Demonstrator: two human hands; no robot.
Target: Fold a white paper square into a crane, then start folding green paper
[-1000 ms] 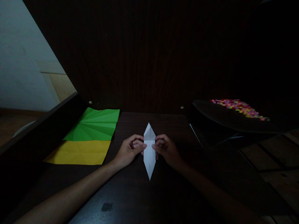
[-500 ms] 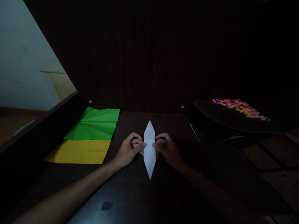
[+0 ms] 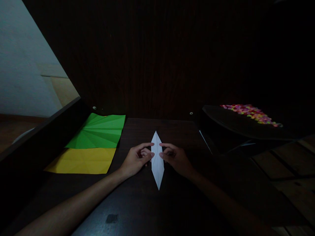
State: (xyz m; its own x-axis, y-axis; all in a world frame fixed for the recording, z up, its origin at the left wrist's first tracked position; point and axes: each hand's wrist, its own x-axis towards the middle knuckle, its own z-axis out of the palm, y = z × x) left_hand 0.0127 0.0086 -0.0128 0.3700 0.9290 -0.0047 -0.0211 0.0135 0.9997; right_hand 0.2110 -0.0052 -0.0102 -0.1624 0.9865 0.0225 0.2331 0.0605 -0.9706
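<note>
A white sheet of origami paper [image 3: 157, 162], folded into a long narrow shape with pointed ends, lies lengthwise in front of me on the dark table. My left hand [image 3: 137, 159] grips its left edge, thumb and index fingertip on the paper and the other fingers curled. On the opposite edge, my right hand [image 3: 177, 160] holds it in the same way. Both thumbs rest near the middle of the paper, with the index fingertips a little farther up. Whatever the curled fingers do under the edges is hidden.
Left of my hands lie a creased green sheet [image 3: 98, 132] and a yellow sheet [image 3: 83, 160] partly under it. A dark wooden panel [image 3: 157, 65] rises behind the table. At right is a dark curved surface [image 3: 221, 121] with a multicoloured, beaded-looking strip [image 3: 253, 114].
Both index fingers have moved from beside the paper onto its upper edges. The paper's far tip has shifted slightly toward me and left.
</note>
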